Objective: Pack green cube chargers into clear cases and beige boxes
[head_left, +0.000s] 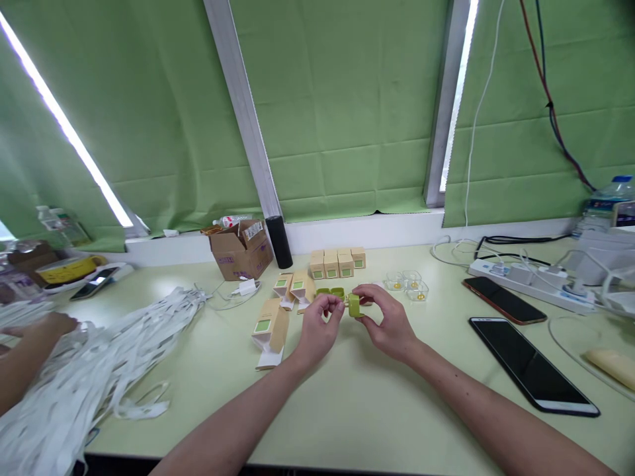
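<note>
- Right hand (389, 325): I saw thumb and fingers clamped on the green piece (354, 306), held above the table (347, 416), in front of the closed cartons (331, 266).
- Left hand (318, 325): I saw thumb and fingertips close together at the green piece's left side; I could not tell whether they gripped it.
- Surroundings: opened cartons (274, 322) were to the left; clear containers (417, 291) stood farther back, to the right.

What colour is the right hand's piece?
The piece is yellow-green, shown in the head view.
</note>
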The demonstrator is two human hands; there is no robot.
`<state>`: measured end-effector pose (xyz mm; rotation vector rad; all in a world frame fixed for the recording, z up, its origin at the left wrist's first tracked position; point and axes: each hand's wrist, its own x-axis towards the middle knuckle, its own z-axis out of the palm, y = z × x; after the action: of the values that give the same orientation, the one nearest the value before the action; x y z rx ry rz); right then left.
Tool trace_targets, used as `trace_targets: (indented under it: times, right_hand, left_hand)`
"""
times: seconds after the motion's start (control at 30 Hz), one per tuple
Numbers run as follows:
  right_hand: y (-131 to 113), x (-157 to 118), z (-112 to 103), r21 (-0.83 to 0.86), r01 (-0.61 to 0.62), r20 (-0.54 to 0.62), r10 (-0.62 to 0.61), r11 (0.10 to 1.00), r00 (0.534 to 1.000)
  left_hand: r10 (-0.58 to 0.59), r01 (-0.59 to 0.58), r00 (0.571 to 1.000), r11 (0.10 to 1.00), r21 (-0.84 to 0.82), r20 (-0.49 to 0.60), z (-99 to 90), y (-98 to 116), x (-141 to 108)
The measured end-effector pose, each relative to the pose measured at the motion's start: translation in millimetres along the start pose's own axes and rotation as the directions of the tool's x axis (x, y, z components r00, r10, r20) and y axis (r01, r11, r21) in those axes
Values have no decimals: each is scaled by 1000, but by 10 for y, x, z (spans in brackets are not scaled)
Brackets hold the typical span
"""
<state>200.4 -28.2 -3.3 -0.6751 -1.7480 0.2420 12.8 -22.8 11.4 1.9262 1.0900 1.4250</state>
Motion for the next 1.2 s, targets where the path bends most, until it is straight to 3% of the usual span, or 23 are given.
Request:
trace_targets:
  times: [0.43, 0.53, 0.7, 0.97, 1.2]
  right_hand:
    - [56, -14, -14, -5, -15, -1, 15, 1000, 1000]
    - [71, -10, -29, -27, -22, -12, 22, 999, 1000]
    - [73, -8, -55, -69, -33, 0, 33, 997, 999]
    - [69, -34, -58, -151, 89, 94, -75, 985, 993]
    - [28, -11, -84, -187, 256, 113, -239, 948, 965]
  left_hand:
    - [-36, 34, 999, 999, -39, -37, -4, -65, 12]
    - [-23, 22, 995, 1000, -16, -93, -10, -103, 13]
    - [113, -99, 987, 988, 117, -118, -39, -85, -22]
    - [372, -376, 927, 914, 156, 52, -16, -10, -45]
    - [420, -422, 907, 895, 148, 46, -22, -61, -19]
